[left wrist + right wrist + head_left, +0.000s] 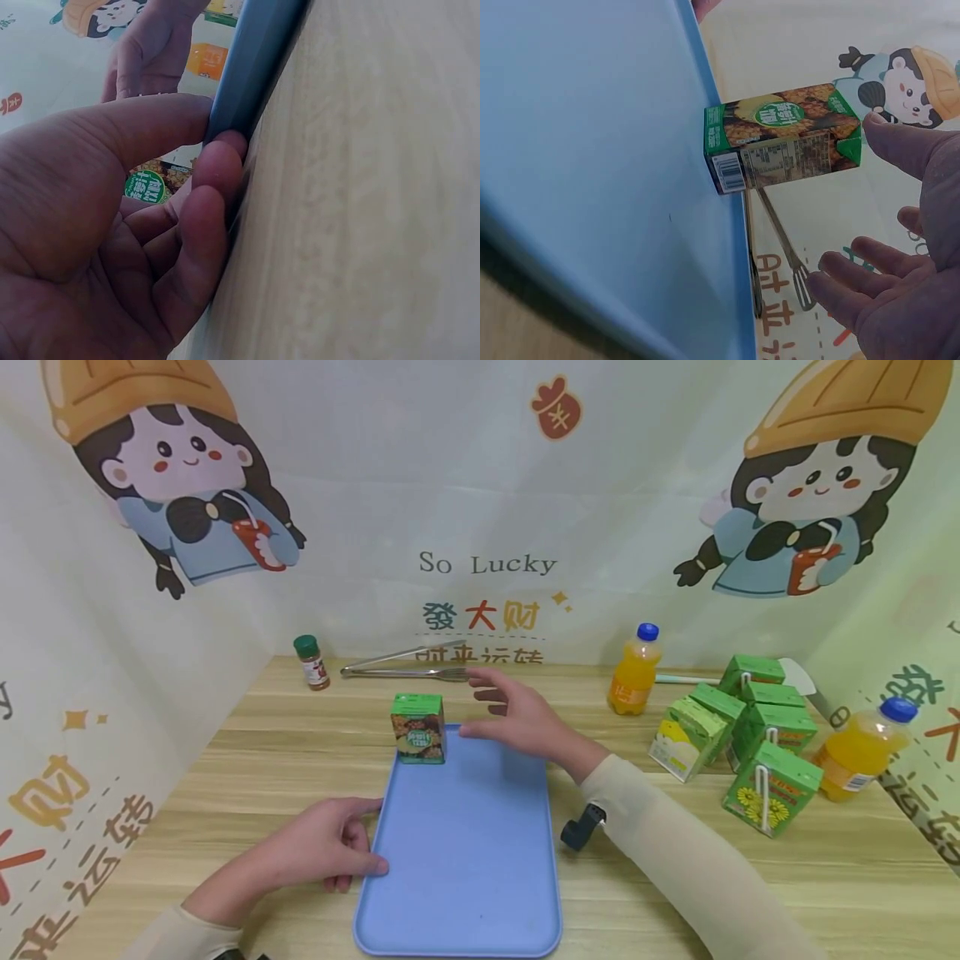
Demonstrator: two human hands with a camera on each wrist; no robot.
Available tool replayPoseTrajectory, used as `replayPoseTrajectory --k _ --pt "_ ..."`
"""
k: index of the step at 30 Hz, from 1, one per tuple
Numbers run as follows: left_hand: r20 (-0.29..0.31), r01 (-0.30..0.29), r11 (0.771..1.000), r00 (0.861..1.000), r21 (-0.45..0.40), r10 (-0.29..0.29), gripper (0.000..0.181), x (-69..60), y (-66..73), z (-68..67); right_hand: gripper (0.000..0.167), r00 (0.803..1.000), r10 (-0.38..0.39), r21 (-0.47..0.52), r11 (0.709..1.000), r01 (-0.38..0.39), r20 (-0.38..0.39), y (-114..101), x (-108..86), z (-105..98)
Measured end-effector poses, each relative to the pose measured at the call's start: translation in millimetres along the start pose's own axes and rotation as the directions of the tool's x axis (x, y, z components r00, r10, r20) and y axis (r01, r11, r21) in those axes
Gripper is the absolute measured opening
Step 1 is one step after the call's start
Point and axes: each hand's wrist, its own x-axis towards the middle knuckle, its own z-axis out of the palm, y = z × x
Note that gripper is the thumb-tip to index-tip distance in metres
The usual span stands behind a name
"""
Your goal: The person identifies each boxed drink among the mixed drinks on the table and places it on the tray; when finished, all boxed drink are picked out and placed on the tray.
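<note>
A blue tray [465, 852] lies lengthwise on the table in front of me. My left hand [322, 843] pinches its left rim, thumb on top and fingertips at the outer side, as the left wrist view shows of the tray edge [251, 67]. On the far left corner of the tray stands a green and brown juice box [418, 731], upright. To the right of that box, my right hand [517, 714] hovers over the tray's far end with its fingers spread and nothing in them. In the right wrist view a gap shows between this hand [907, 247] and the juice box [780, 139].
Several green drink cartons [772, 785] cluster at the right, between two orange juice bottles [636, 672] [862, 747]. A white-headed spatula [797, 677] lies behind them. At the back are metal tongs [405, 672] and a green-capped spice jar [312, 664]. A printed curtain [480, 485] encloses the table.
</note>
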Motion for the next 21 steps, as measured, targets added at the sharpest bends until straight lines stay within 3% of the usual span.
replayPoseTrajectory --k 13,21 --pt "0.005 0.003 1.000 1.000 0.005 -0.003 0.100 0.9 1.1 -0.2 0.087 0.998 0.040 -0.079 0.996 -0.043 -0.038 4.6 -32.9 -33.3" --pt "0.007 0.002 1.000 1.000 0.007 -0.002 0.099 1.2 1.2 0.1 0.087 0.998 0.025 -0.063 0.998 -0.029 -0.058 8.0 -54.5 -51.2"
